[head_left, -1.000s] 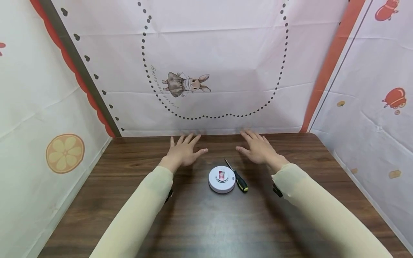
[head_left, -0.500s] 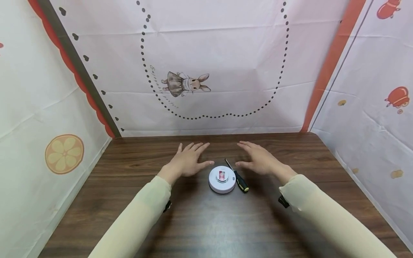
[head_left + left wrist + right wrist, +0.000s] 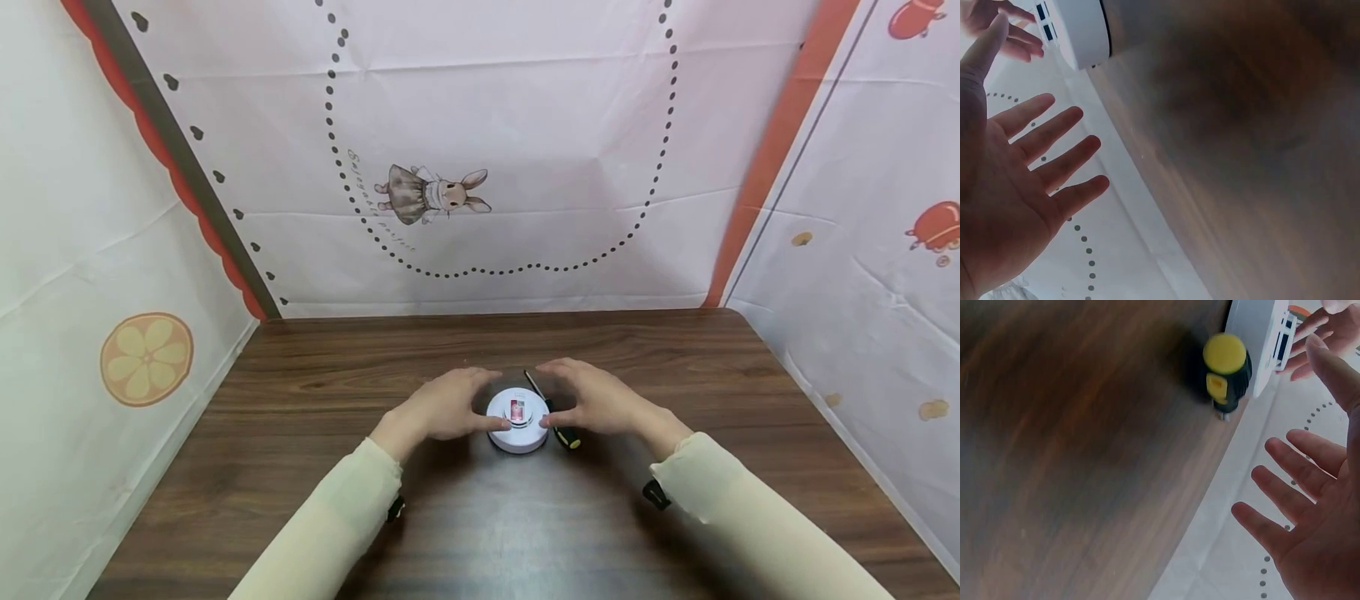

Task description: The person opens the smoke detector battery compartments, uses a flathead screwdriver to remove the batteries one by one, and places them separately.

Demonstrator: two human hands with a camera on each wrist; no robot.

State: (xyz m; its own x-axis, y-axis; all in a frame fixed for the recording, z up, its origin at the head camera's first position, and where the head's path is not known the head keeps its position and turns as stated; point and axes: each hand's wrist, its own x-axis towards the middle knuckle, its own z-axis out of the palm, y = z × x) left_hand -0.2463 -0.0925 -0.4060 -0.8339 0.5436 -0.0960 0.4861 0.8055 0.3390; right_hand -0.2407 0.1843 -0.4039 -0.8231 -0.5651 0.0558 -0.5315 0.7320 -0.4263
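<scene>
A round white smoke detector with a small red-and-white label on top lies on the wooden table. Against its right side lies a screwdriver with a black and yellow handle, its shaft pointing away; the right hand partly covers it. My left hand hovers at the detector's left, fingers spread and thumb over its near edge. On the other side my right hand mirrors it above the screwdriver. In the left wrist view the detector stands apart from the palm. Both hands hold nothing.
The dark wooden table runs back to a white printed cloth hung as a wall. Similar cloth hangs at the left and right sides. Black wrist straps show beneath the sleeves.
Both hands have come back from the table's far edge toward the person and closer together, now on either side of the smoke detector. The detector and screwdriver have stayed in place.
</scene>
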